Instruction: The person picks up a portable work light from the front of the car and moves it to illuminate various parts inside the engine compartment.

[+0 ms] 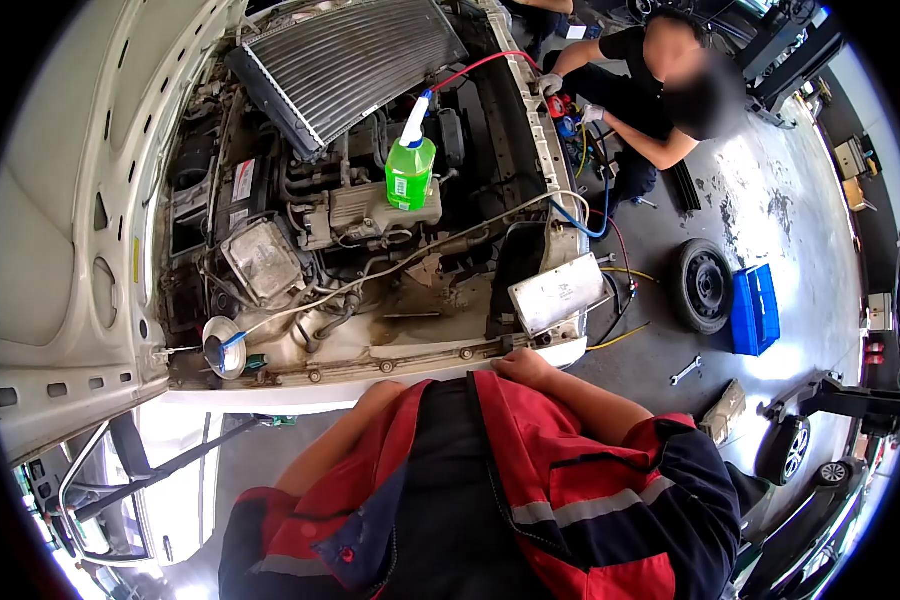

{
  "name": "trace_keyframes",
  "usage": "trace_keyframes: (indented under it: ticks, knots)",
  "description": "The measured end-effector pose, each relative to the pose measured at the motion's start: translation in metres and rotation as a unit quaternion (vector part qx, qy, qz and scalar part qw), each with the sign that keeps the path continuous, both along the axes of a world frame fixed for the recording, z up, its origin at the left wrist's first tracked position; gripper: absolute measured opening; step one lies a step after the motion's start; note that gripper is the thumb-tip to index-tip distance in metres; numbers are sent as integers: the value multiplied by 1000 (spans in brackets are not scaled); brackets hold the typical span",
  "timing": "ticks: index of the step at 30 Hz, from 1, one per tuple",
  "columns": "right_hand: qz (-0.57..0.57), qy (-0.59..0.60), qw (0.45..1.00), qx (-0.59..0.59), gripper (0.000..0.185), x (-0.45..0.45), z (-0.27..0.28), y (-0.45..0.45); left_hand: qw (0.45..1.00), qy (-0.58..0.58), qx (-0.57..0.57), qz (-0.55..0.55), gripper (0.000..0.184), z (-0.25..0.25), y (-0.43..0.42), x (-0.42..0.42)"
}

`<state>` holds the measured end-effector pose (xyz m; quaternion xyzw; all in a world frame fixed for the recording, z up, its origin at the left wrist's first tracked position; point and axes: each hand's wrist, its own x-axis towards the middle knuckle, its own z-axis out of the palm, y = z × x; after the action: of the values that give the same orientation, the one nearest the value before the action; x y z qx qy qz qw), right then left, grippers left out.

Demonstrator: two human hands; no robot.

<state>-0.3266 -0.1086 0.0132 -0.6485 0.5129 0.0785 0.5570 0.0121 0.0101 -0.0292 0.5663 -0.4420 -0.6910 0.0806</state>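
My left hand (379,393) rests at the car's fender edge (300,398), its fingers hidden by my jacket. Farther right along that edge, my right hand (522,367) lies with curled fingers; anything inside them is hidden. Ahead of both is the open engine bay. A spray bottle of green liquid (410,175) stands upright on the engine cover (355,217). Behind it, a radiator (355,65) lies tilted across the bay. A pale hose (420,255) crosses above the engine, and a funnel (223,348) sits at the near left. Beyond my right hand lies a silver metal box (556,294).
The raised hood (50,190) borders the left side. A gloved co-worker (635,90) crouches at the car's front beside a gauge set (565,118) with coloured hoses. A wheel (705,285), a blue crate (755,312) and a wrench (686,370) are on the floor.
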Motion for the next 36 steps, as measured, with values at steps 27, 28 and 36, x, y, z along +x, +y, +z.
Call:
trace_keyframes:
  ticks: [27,28,36]
  knots:
    - [-297,-379,873,-78,38,92,160,-274,991,51,56,111,18,47,-9,-10]
    - [-312,-360,874,-99,50,102,169,-279,990,52,57,118,18,54,-9,-12]
    - [-249,-304,914,-99,28,99,149,-266,984,65,46,158,19,84,-15,-32]
